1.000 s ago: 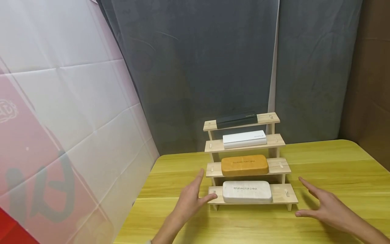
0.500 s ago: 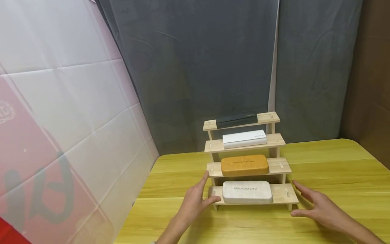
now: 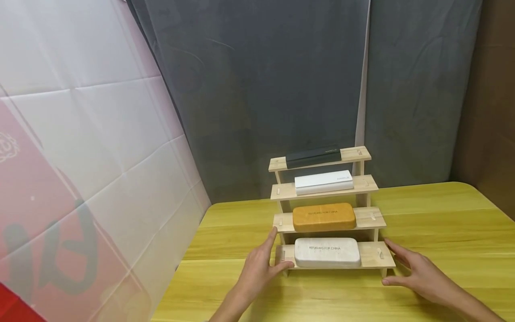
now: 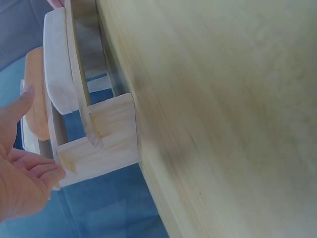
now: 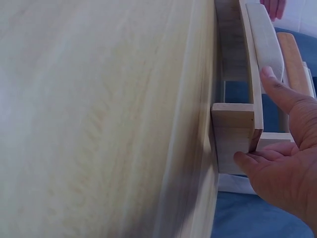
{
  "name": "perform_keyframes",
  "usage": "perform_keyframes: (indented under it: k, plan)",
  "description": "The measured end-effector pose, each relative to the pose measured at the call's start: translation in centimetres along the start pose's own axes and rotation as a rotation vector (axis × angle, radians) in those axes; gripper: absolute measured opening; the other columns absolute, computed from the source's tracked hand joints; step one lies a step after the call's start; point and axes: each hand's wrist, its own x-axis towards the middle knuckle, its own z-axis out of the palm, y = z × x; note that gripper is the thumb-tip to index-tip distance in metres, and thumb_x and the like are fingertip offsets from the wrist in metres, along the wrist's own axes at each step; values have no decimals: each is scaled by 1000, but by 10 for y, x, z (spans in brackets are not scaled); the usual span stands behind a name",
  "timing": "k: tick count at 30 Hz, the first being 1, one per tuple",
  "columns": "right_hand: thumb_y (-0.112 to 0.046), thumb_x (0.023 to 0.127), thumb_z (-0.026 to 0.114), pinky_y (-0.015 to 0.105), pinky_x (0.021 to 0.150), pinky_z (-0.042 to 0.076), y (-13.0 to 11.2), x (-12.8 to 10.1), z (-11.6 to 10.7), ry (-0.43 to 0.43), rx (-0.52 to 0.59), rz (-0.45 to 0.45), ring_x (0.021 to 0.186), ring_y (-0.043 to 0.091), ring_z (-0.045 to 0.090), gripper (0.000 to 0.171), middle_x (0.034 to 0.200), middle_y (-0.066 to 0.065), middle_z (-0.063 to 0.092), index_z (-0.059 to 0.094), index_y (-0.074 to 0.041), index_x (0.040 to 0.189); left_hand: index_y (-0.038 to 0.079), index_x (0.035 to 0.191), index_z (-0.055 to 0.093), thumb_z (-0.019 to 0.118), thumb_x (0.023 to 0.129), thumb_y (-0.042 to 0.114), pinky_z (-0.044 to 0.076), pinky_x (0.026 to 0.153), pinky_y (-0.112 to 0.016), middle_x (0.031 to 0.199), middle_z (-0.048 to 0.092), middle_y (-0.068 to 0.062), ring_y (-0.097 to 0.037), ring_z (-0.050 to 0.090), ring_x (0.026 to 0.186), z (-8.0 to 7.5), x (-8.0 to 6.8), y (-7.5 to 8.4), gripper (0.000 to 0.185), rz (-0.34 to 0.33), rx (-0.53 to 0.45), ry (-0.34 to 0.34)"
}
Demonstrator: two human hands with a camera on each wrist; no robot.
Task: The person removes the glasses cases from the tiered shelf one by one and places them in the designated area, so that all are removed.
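A four-step wooden display stand (image 3: 369, 255) stands on the table, with one glasses case on each step. A marbled white case (image 3: 327, 252) lies on the lowest step and an orange-yellow case (image 3: 323, 217) above it. Higher up are a smooth white case (image 3: 323, 182) and, at the top, a black case (image 3: 314, 157). My left hand (image 3: 257, 267) is at the stand's left end, thumb spread, fingertips at its side panel in the left wrist view. My right hand (image 3: 418, 273) mirrors it at the right end, fingertips against the side panel (image 5: 233, 144).
The yellow wood-grain table (image 3: 322, 299) extends to both sides of the stand. A grey curtain (image 3: 257, 89) hangs close behind it. To the left is a white and pink printed cloth wall (image 3: 100, 134), with a brown panel (image 3: 488, 103) at the right.
Both hands have come inward from beside the stand to its two ends, the right hand moving left and the left hand slightly right. The cases keep their places on the steps.
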Motion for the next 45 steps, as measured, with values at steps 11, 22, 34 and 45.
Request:
perform_keyframes:
  k: [11, 22, 34, 45]
  plan:
    - [-27, 87, 89, 16, 92, 53, 1, 2, 2, 14, -8, 16, 132, 59, 53, 98, 154, 42, 41, 36, 17, 155, -5, 161, 37, 89, 84, 37, 57, 104, -49, 149, 57, -25, -37, 72, 115, 2, -5, 10, 102, 25, 10, -27]
    - [-29, 87, 89, 10, 94, 49, -2, 8, 6, 53, -20, -2, 135, 56, 50, 97, 154, 41, 42, 37, 17, 155, -5, 158, 44, 88, 85, 40, 57, 103, -50, 144, 63, -22, -36, 68, 122, 9, -6, 16, 96, 29, 8, -82]
    - [-30, 86, 91, 8, 97, 42, -4, 12, 9, 91, -65, 23, 139, 57, 46, 98, 153, 41, 44, 39, 16, 155, -2, 159, 44, 89, 87, 31, 54, 107, -50, 143, 64, -22, -35, 68, 123, 18, 0, 13, 92, -37, -145, -140]
    - [-32, 86, 90, 19, 101, 48, -7, 16, 9, 89, -71, 46, 140, 58, 44, 98, 153, 41, 43, 39, 16, 154, -1, 161, 41, 88, 88, 37, 46, 115, -53, 154, 54, -23, -38, 55, 139, 24, 7, 13, 95, -131, -225, -180]
